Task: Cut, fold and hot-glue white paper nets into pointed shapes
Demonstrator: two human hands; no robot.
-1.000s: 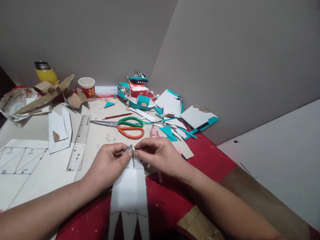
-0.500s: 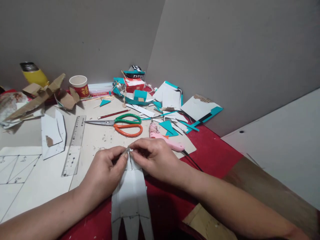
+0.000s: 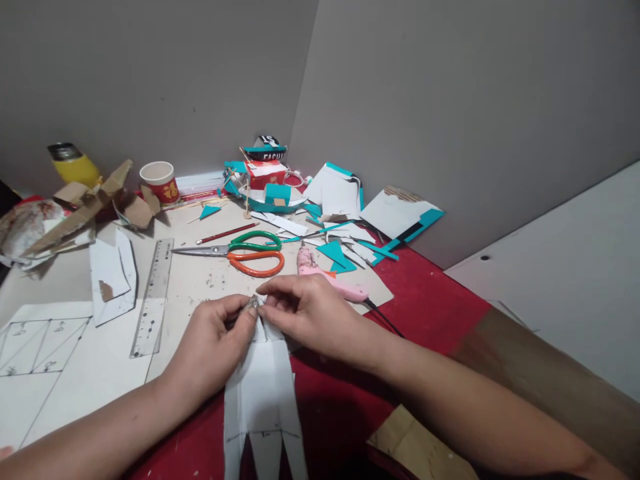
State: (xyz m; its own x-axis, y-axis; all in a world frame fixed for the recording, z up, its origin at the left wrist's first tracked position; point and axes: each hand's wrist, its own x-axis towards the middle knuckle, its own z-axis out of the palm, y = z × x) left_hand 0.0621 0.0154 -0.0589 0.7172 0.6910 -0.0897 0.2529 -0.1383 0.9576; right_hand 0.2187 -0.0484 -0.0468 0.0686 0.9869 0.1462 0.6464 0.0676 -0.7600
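A folded white cardboard piece (image 3: 265, 387) stretches toward me, with pencilled lines and pointed flaps cut at its near end. My left hand (image 3: 225, 333) pinches its far tip between thumb and fingers. On the other side of that tip, my right hand (image 3: 305, 313) has its thumb and fingers closed against the cardboard; the index finger arches over the top. The fingers partly hide the tip. Just beyond my right hand lies a pink hot glue gun (image 3: 355, 291), and scissors (image 3: 253, 253) with green and orange handles rest farther left.
A clear ruler (image 3: 154, 297), a red pencil (image 3: 227, 233) and a marked white sheet (image 3: 45, 360) lie to the left. Behind stand a paper cup (image 3: 160, 183), a yellow bottle (image 3: 77, 167) and a teal cardboard model (image 3: 275, 197). White and teal scraps (image 3: 337, 257) spread right of centre.
The view has shifted slightly, so the table items at left sit a little lower and farther right. Both hands stay at the cardboard tip, the right index finger slightly more raised.
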